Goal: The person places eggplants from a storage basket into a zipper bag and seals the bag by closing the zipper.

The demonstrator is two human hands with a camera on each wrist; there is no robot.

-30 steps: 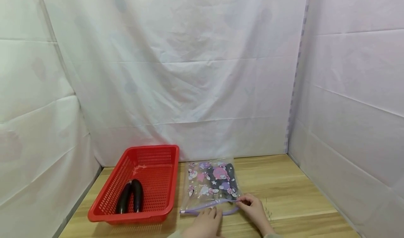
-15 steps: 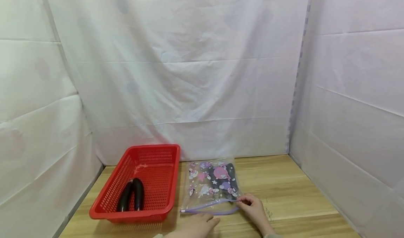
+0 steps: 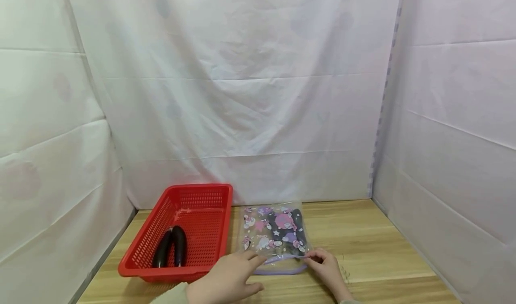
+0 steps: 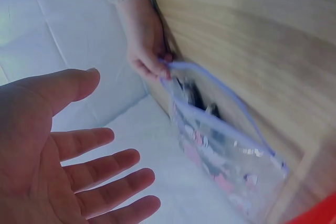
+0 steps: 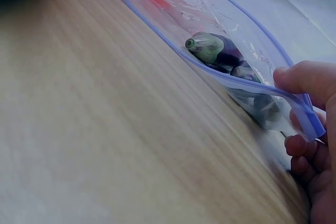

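A clear zip bag [image 3: 262,237] with pink and purple cartoon prints lies flat, its purple-edged mouth gaping toward me. Dark eggplants [image 5: 215,48] with green stem ends show inside it in the right wrist view. My right hand [image 3: 327,270] pinches the right corner of the bag's mouth between thumb and fingers. Over the table, in front of the basket and the bag's left corner, my left hand [image 3: 227,275] is spread and holds nothing; its separated fingers [image 4: 105,169] show in the left wrist view. Two more eggplants [image 3: 179,246] lie in the red basket [image 3: 228,223].
The basket stands left of the bag on a wooden table [image 3: 379,250]. White cloth [image 3: 250,116] hangs behind the table and along both sides. Faint small marks [image 3: 345,275] show on the wood right of my right hand.
My left hand has left the bag's purple edge and moved left and up toward the basket, its fingers spreading. The right hand keeps its pinch on the corner. The view has shifted slightly.
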